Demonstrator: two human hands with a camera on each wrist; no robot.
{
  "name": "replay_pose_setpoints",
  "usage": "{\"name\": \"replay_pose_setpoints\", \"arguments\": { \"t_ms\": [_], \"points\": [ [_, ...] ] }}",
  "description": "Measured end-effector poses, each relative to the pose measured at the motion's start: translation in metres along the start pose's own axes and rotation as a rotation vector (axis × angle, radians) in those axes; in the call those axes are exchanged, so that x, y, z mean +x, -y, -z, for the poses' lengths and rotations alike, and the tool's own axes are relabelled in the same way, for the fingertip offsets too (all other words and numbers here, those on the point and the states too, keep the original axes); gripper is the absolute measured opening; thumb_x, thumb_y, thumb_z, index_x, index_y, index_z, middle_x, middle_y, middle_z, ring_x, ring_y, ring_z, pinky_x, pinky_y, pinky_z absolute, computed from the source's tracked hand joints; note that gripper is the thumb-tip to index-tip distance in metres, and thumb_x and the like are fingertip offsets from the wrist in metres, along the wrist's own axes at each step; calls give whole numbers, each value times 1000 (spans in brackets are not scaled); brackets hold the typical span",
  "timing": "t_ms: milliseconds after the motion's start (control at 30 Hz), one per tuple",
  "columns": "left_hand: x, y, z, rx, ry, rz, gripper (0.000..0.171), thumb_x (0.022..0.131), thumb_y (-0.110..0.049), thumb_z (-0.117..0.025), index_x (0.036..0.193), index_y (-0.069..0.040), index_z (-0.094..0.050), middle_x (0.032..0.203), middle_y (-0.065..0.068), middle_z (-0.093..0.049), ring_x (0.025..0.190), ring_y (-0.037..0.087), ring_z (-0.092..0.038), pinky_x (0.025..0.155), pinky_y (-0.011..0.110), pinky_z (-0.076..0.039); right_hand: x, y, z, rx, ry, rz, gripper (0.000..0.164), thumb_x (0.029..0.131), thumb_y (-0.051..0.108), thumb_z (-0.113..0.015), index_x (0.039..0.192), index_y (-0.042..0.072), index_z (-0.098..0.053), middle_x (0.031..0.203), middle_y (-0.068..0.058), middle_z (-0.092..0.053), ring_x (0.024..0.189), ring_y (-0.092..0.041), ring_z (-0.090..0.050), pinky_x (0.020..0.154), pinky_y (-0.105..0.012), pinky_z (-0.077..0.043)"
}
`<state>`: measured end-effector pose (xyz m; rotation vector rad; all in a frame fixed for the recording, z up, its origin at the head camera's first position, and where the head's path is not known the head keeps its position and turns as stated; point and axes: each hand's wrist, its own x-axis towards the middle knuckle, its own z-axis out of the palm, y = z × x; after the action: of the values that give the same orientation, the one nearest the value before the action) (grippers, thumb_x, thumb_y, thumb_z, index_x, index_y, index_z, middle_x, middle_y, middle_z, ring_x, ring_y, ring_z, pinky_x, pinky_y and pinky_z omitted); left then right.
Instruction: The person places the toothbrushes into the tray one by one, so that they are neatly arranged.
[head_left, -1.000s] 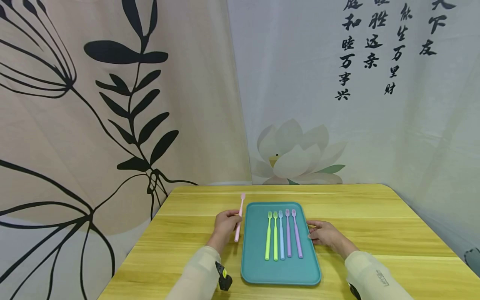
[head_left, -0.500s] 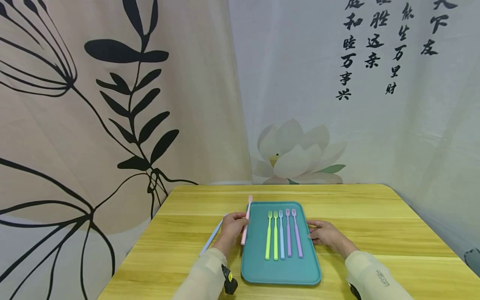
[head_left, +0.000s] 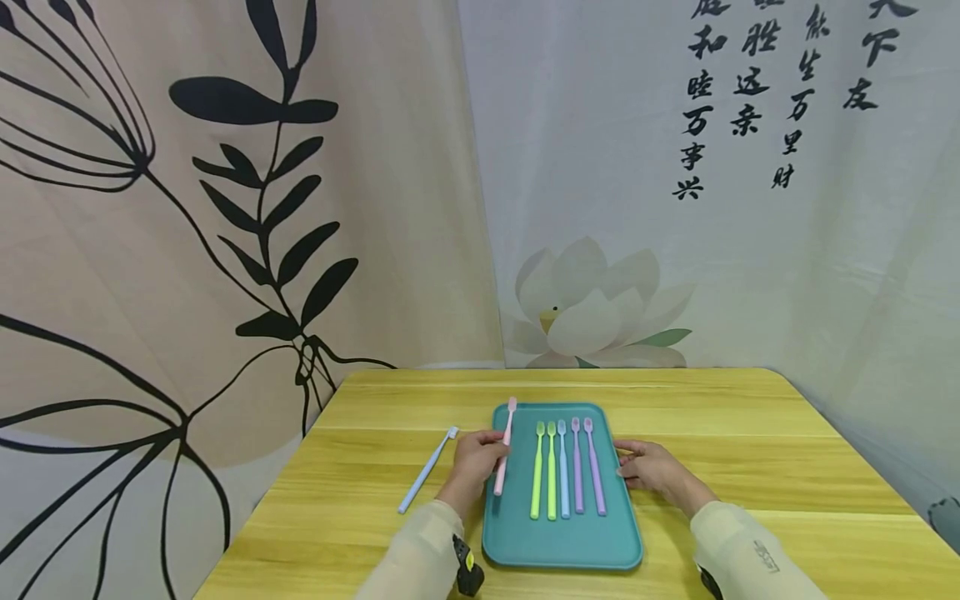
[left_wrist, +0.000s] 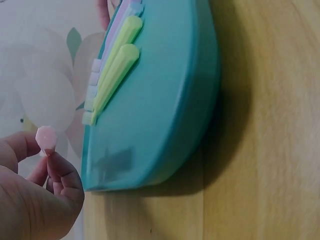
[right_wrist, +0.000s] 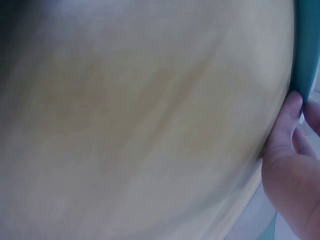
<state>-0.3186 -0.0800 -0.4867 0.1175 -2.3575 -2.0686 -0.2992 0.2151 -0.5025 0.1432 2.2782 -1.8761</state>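
Observation:
My left hand (head_left: 477,461) pinches a pink toothbrush (head_left: 506,447) between thumb and fingers, over the left side of a teal tray (head_left: 562,546). In the left wrist view the pink handle's end (left_wrist: 46,137) points toward the camera, held between the fingertips. Lying side by side on the tray, heads away from me, are two yellow-green toothbrushes (head_left: 537,475), one blue toothbrush (head_left: 564,475) and two purple toothbrushes (head_left: 595,471). My right hand (head_left: 652,468) holds the tray's right rim, its thumb (right_wrist: 295,102) against the outer wall in the right wrist view.
Left of the tray, another blue toothbrush (head_left: 427,471) lies slantwise on the wooden table (head_left: 780,467). A printed curtain (head_left: 405,208) hangs behind the table's far edge.
My left hand has carried the pink toothbrush rightward from beside the tray to above its left side, uncovering the blue toothbrush on the table. My right hand stays at the rim.

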Motion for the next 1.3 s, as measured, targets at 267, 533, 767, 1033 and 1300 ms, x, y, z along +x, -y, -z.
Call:
{"name": "replay_pose_setpoints", "arguments": {
  "t_ms": [267,533,767,1033,1300],
  "points": [
    [-7,-1,-10,30,-14,21,21,86,1,-69,108,4,-70,94,12,-67,79,20,-62,70,32,-55,-1,0,1,-20,2,7,60,87,-12,-61,143,-13,-40,100,-16,-53,87,-22,-57,75,-35,-55],
    [-11,1,-19,42,-21,-6,21,84,3,-69,105,5,-71,90,11,-66,75,19,-61,67,32,-55,-1,0,1,-22,1,6,61,87,-12,-62,144,-13,-40,102,-17,-53,87,-22,-58,76,-36,-56],
    [-13,2,-30,71,-48,5,20,82,4,-69,102,6,-71,88,11,-66,74,19,-61,66,32,-55,1,-2,2,-23,12,12,60,88,-12,-62,144,-13,-39,102,-16,-53,88,-22,-58,76,-36,-55],
    [-13,6,-38,142,-90,46,19,81,1,-70,100,3,-73,86,8,-66,75,19,-61,67,34,-55,0,-2,2,-33,15,3,60,89,-12,-60,145,-13,-38,103,-17,-53,88,-22,-58,77,-36,-55],
    [-14,7,-41,257,-114,70,16,82,-3,-71,97,1,-73,84,7,-65,74,19,-61,67,36,-55,2,-2,1,-30,16,4,60,89,-12,-60,145,-13,-38,102,-16,-53,88,-22,-58,77,-36,-55]
  ]
}}
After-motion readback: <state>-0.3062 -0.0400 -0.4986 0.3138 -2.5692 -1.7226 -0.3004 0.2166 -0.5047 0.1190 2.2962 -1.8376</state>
